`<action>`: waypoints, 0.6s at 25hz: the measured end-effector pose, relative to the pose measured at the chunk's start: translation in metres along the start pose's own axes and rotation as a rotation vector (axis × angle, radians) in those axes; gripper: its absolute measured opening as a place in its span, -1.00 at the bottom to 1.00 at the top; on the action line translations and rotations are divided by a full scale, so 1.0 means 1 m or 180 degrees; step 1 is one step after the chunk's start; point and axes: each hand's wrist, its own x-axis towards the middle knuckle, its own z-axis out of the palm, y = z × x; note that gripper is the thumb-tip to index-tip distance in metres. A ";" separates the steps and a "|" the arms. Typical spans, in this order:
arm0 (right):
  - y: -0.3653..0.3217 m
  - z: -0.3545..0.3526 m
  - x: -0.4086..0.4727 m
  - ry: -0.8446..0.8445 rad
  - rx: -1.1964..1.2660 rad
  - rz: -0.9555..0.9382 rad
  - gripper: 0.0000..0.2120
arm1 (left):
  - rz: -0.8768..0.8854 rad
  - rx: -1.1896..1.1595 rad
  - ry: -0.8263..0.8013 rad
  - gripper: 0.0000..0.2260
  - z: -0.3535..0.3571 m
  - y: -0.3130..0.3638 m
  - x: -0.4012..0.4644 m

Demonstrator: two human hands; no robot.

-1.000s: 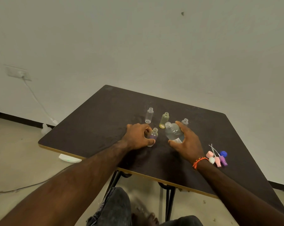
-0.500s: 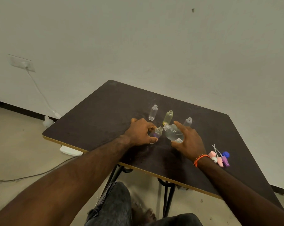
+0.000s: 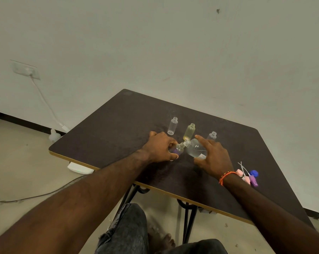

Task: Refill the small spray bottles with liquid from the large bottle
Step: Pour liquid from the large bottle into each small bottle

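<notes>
Right hand [image 3: 212,158] at centre frame grips the large bottle [image 3: 196,149], thumb below, index finger stretched over its rounded shoulder. It is clear plastic, tipped toward the left of the frame, with clear liquid inside. There is a white label near its base with print too small to read. Its ribbed neck meets the mouth of the purple-tinted small bottle [image 3: 178,149], and the left hand [image 3: 159,148] wraps its curled fingers round that one, tilting it toward the big bottle. Neck to neck, right in the middle of the dark table [image 3: 118,129], whose top looks matte and finely speckled with a pale edge band.

Just above the hands stand three more small cylinders with threaded necks, all uncapped: a clear bottle [image 3: 172,126], a yellow-tinted bottle [image 3: 189,132], and another clear one [image 3: 211,136] half hidden behind the right index finger. An orange bracelet [image 3: 226,177] circles the right wrist. Beside it, at the right of the frame, lie the spray caps [image 3: 248,176], pink, purple and blue, with thin white dip tubes.
</notes>
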 end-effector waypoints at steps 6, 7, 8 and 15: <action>0.002 -0.003 -0.002 -0.0029 -0.0032 0.0013 -0.23 | -0.0014 -0.0016 -0.0049 -0.74 0.000 0.000 0.001; 0.002 -0.003 -0.002 -0.0030 -0.0035 0.0010 -0.23 | -0.0016 -0.0025 -0.0058 -0.74 0.000 0.000 0.001; 0.002 -0.004 -0.002 -0.0033 -0.0041 0.0003 -0.23 | -0.0017 -0.0030 -0.0068 -0.74 -0.001 0.000 0.001; 0.003 -0.009 -0.001 -0.0060 -0.0172 -0.0063 -0.22 | -0.0030 -0.0023 -0.0121 -0.74 -0.001 0.001 0.003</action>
